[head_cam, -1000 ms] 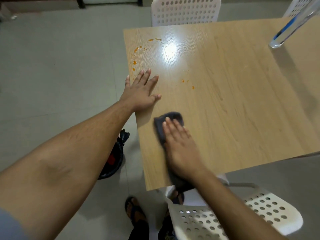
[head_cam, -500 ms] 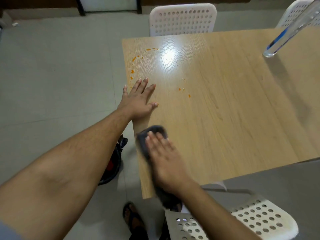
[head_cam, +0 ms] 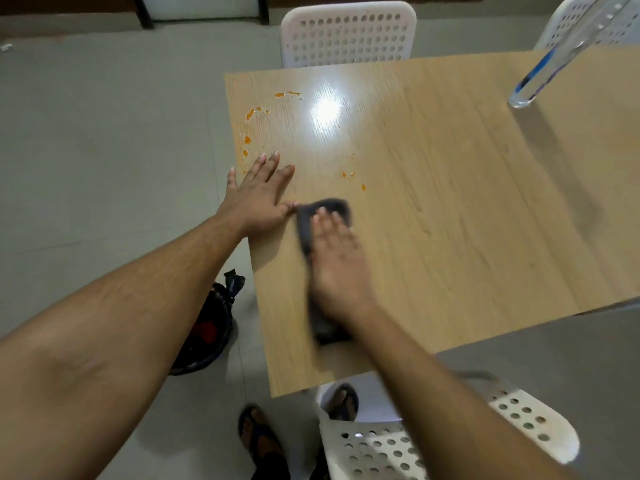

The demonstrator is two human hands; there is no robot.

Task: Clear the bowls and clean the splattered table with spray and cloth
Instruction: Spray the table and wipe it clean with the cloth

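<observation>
A dark grey cloth [head_cam: 327, 207] lies on the wooden table [head_cam: 450, 202] near its left edge. My right hand [head_cam: 337, 258] presses flat on the cloth with straight fingers, blurred by motion. My left hand [head_cam: 259, 199] rests flat on the table's left edge, fingers spread, its thumb touching the cloth. Orange splatters [head_cam: 250, 114] mark the far left corner, and smaller orange drops [head_cam: 353, 178] lie just beyond the cloth. A clear spray bottle [head_cam: 554, 60] with a blue tube stands at the far right. No bowls are in view.
White perforated chairs stand at the far side [head_cam: 348, 32], the far right [head_cam: 571, 26] and right in front of me [head_cam: 433, 434]. A black bin bag [head_cam: 211, 323] sits on the floor left of the table. My sandalled feet [head_cam: 259, 434] are below.
My right hand has slid the cloth left and then forward and to the right, up beside my left thumb. The left hand has stayed on the table edge.
</observation>
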